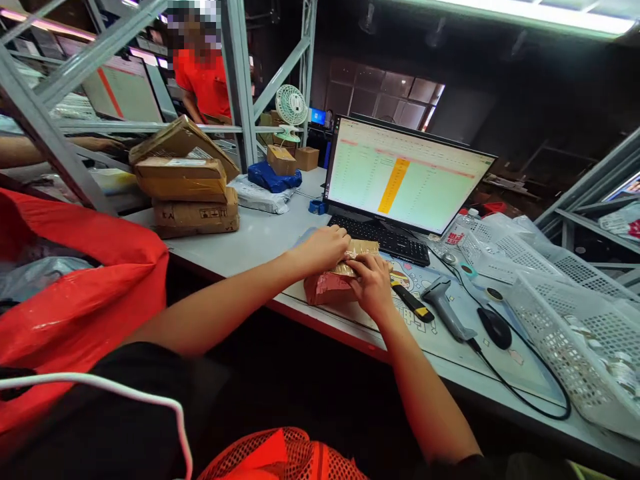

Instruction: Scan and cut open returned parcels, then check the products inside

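Observation:
A small cardboard box (pixel 330 288) sits at the desk's front edge, its near side reddish, with shiny, crinkled tan material on its top. My left hand (pixel 325 249) is closed at the top left of the box, fingers curled onto that material. From the right, my right hand (pixel 373 285) grips the box, fingers bent over the top and thumb towards the near side. What lies under the fingertips is partly hidden. Just right of my right hand lies a yellow and black utility knife (pixel 413 302), with a grey barcode scanner (pixel 447 310) beyond it.
Behind the box stand a keyboard (pixel 383 238) and a monitor (pixel 405 177). Stacked cartons (pixel 195 217) are at left, above a red bag (pixel 100 287). On the right are a mouse (pixel 494 327), a looping cable and white baskets (pixel 565 353). Another person (pixel 205 83) is beyond the frame.

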Demonstrator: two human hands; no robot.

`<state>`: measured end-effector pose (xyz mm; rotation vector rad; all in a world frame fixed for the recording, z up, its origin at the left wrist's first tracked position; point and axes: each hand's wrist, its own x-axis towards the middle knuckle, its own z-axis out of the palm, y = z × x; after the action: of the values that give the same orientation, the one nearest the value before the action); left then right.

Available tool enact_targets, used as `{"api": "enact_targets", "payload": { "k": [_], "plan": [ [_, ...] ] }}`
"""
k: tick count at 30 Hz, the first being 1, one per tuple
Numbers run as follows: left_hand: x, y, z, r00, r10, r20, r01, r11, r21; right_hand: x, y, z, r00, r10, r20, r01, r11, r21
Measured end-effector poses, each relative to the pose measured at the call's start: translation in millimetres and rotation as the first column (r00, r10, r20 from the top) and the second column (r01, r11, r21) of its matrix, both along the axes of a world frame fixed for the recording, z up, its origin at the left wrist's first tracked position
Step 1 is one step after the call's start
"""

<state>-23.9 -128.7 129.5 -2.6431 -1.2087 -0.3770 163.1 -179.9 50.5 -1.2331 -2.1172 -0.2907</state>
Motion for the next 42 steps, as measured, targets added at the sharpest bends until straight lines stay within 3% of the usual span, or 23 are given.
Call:
{"api": "enact_targets", "payload": {
  "k": [7, 11, 14, 19, 22, 26, 29, 33, 42],
  "plan": [
    [11, 7, 4.0, 0.994, -0.014, -0.107, 0.007, 0.998, -0.069, -4, -1, -6, 0.997, -0.002, -0.079, 0.003, 1.0, 0.009],
    [11, 39, 9.8, 0.981, 0.182, 0.069, -0.172, 0.976, -0.136, -4, -18, -21, 0.99, 0.016, -0.138, -0.007, 0.998, 0.063],
    [7, 68, 7.6, 0.954, 0.278, 0.116, -0.254, 0.949, -0.186, -1, -31, -22, 0.99, 0.053, -0.131, -0.05, 0.998, 0.027],
    [-1, 91, -8.9, 0.942, 0.301, 0.147, -0.267, 0.94, -0.213, 11, -27, 10, 0.984, 0.167, -0.066, -0.176, 0.972, -0.155],
    [-7, 93, -16.6, 0.946, 0.287, 0.151, -0.254, 0.945, -0.206, 10, -20, 29, 0.993, 0.117, -0.011, -0.118, 0.977, -0.178],
    [-11, 94, -17.4, 0.958, 0.23, 0.174, -0.199, 0.963, -0.182, -4, -18, 22, 0.998, -0.05, 0.041, 0.05, 0.999, -0.001],
    [-8, 95, -13.8, 0.968, 0.129, 0.217, -0.102, 0.986, -0.129, -13, -17, -5, 0.999, -0.027, -0.044, 0.035, 0.979, 0.199],
    [-4, 95, -12.9, 0.975, -0.032, 0.22, 0.034, 0.999, -0.007, -19, -17, -39, 0.986, 0.056, -0.156, 0.018, 0.901, 0.434],
    [-20, 102, -18.5, 0.97, 0.111, 0.215, -0.11, 0.994, -0.016, -22, -57, -73, 0.963, 0.095, -0.251, 0.044, 0.866, 0.498]
  ]
}}
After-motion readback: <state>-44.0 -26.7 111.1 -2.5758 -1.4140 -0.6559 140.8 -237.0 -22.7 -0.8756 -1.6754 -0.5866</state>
